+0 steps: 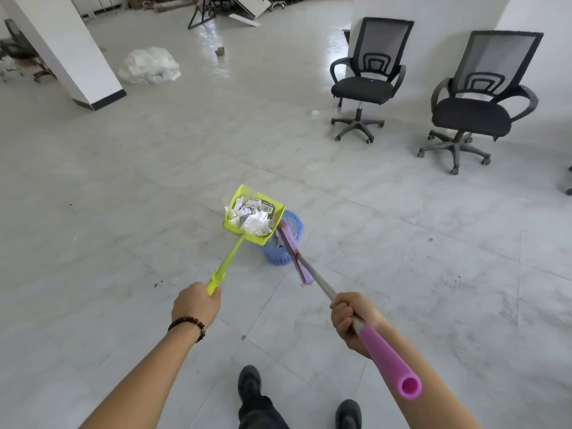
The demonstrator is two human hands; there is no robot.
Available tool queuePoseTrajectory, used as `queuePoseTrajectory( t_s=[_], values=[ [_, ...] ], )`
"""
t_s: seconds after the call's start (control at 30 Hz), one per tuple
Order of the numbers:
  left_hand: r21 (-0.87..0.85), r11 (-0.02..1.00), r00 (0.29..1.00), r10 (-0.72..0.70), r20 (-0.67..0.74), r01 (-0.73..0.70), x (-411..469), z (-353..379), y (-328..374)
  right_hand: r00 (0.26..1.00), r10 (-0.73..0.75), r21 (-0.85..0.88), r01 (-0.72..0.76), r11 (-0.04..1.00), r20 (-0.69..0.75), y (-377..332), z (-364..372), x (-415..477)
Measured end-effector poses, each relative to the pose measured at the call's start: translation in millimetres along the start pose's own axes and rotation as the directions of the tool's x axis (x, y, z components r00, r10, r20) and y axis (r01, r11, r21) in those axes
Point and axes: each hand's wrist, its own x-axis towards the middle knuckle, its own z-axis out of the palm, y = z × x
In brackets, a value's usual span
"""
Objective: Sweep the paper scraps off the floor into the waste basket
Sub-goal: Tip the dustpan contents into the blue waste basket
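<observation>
While the left hand (195, 305), fingers wrapped round its handle, is holding the lime-green dustpan (234, 226) of paper scraps (255, 216) above the blue waste basket (278, 254) for tipping, the right hand (353, 320) is gripping the purple broom (288, 241), head at the rim, probably to rake them in.

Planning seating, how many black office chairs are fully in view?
2: first chair by the white wall, second chair just right of it. Wheels at the right edge hint at another, cropped.
</observation>
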Motion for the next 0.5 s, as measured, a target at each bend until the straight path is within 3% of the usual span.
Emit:
queuePoseTrajectory(
  t_s=[0.23, 0.5],
  values=[
    [0.166, 0.971, 0.985, 0.168, 0.025, -0.17, 87.1, -15.4, 3.2, 0.997, -0.049, 0.051, 0.052, 0.997, -0.06, -3.4, 43.9, 21.8],
    [0.374, 0.847, 0.926, 0.341, 0.165, -0.378, 141.7, -15.0, 3.4, 0.974, -0.147, 0.107, 0.167, 0.98, -0.176, -2.0, 96.3, 32.5]
  ],
)
